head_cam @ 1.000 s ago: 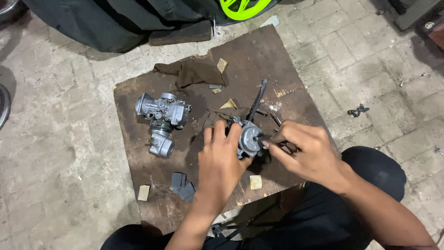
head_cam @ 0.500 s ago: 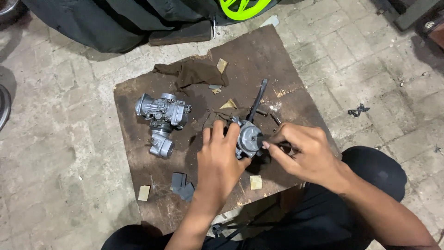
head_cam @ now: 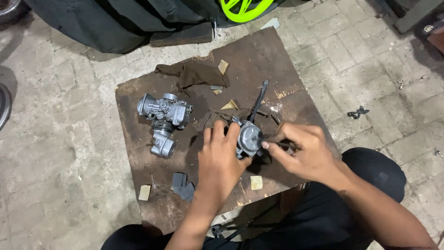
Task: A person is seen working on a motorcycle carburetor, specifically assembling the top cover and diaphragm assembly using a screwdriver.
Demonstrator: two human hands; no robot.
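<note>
My left hand (head_cam: 221, 157) grips a grey metal carburetor part (head_cam: 248, 137) and holds it upright on a brown board (head_cam: 138, 99). My right hand (head_cam: 303, 150) pinches a thin dark tool (head_cam: 286, 145) whose tip meets the right side of that part. A black-handled tool (head_cam: 257, 101) lies on the board just behind the part. A second grey carburetor (head_cam: 165, 111) lies on the board's left side, with a detached bowl (head_cam: 163, 144) below it.
A brown rag (head_cam: 194, 73) lies at the back of the board. Small sandpaper scraps (head_cam: 256, 182) and dark grey pieces (head_cam: 183, 185) lie near the front edge. Paved floor surrounds the board; dark cloth (head_cam: 92, 21) and a green wheel (head_cam: 243, 7) sit behind.
My right hand with the thin tool has shifted slightly against the part. My left hand keeps its grip; nothing else has moved.
</note>
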